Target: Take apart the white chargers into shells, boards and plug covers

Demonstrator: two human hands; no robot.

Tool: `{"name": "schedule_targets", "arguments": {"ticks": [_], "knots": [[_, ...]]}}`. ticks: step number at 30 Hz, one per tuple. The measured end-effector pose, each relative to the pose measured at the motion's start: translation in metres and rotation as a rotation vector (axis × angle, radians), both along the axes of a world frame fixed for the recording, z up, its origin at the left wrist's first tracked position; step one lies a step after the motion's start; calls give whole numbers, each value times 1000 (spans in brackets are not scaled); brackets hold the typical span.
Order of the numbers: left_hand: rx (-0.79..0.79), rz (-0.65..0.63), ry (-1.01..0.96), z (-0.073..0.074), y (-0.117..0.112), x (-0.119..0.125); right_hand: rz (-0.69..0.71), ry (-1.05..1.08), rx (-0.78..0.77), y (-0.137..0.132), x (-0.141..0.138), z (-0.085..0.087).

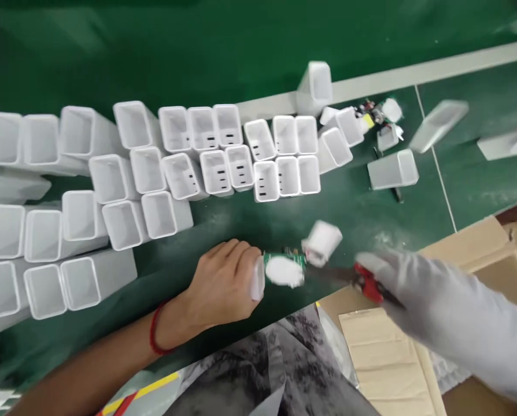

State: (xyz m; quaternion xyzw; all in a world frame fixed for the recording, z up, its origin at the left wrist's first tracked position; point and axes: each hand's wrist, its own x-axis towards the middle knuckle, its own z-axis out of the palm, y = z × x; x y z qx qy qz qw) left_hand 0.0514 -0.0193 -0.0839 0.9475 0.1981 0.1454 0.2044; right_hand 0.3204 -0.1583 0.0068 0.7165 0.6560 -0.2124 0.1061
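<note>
My left hand (228, 280), bare with a red cord at the wrist, is closed round a white plastic housing (257, 279). Out of its end sticks a green circuit board (284, 258) with a white blob (284, 271) on it. Past the board's far end is a small white box-shaped piece (322, 242), blurred; whether it is joined to the board I cannot tell. My right hand (408, 289), in a grey-white glove, grips red-handled pliers (369, 283). Their dark, blurred jaws point left and reach the end of the board.
Rows of white open-ended housings (130, 126) stand on the green table (224, 222) at left and centre. Small electronic parts (373, 112) lie in a heap at the back right, near loose housings (392, 170). An open cardboard box (384, 352) is below my right arm.
</note>
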Motion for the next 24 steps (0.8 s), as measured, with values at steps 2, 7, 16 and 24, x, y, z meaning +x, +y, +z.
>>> {"name": "schedule_targets", "arguments": {"ticks": [2, 7, 16, 24], "knots": [[-18, 49, -8, 2, -2, 1, 64, 38, -78, 7, -3, 3], [-27, 37, -44, 0, -2, -4, 105, 50, -195, 31, -9, -4], [-90, 16, 59, 0, 1, -9, 56, 186, -94, 24, 25, -43], [-375, 111, 47, 21, 2, -19, 30, 346, 71, -7, -10, -11]]}}
